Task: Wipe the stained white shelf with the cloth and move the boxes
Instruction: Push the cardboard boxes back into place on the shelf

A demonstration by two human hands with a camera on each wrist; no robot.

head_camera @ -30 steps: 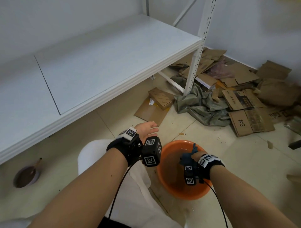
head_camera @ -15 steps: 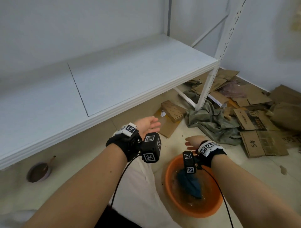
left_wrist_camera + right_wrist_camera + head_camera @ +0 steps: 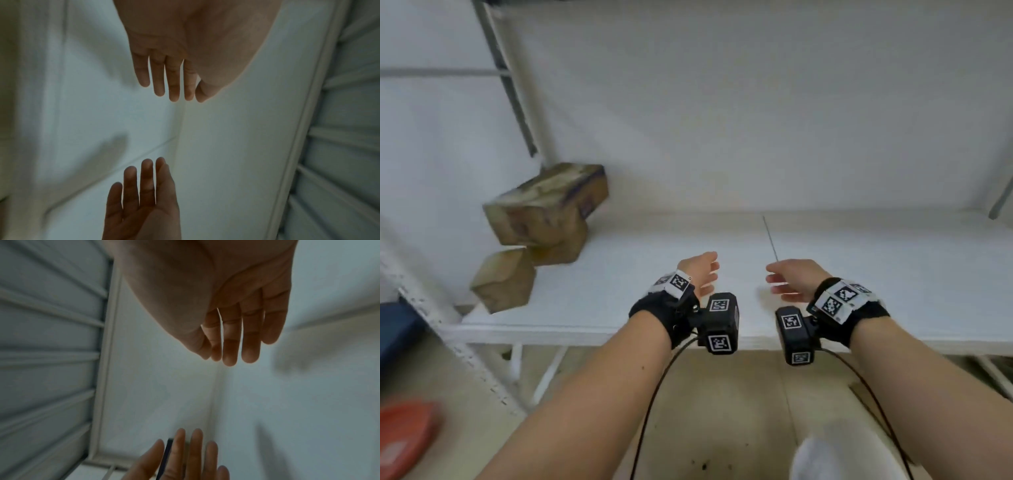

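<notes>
The white shelf (image 3: 825, 274) spans the head view, with a seam down its middle. Three brown cardboard boxes (image 3: 544, 212) are stacked at its left end, one of them (image 3: 503, 279) at the front edge. My left hand (image 3: 702, 274) and right hand (image 3: 787, 279) hover over the shelf's front middle, palms facing each other, both empty with fingers straight. In the left wrist view the left hand (image 3: 174, 78) points at the right hand (image 3: 141, 198). In the right wrist view the right hand (image 3: 236, 331) faces the left hand (image 3: 185, 457). No cloth shows.
A white perforated upright (image 3: 458, 346) stands at the shelf's left front corner, and another upright (image 3: 510, 78) rises behind the boxes. Part of an orange basin (image 3: 404, 435) lies on the floor at the lower left. A dark blue object (image 3: 393, 329) sits at the left edge.
My right hand let go of the blue cloth into the orange basin and rose. The view swung left and up, and both hands now hover empty over the shelf beside the boxes.
</notes>
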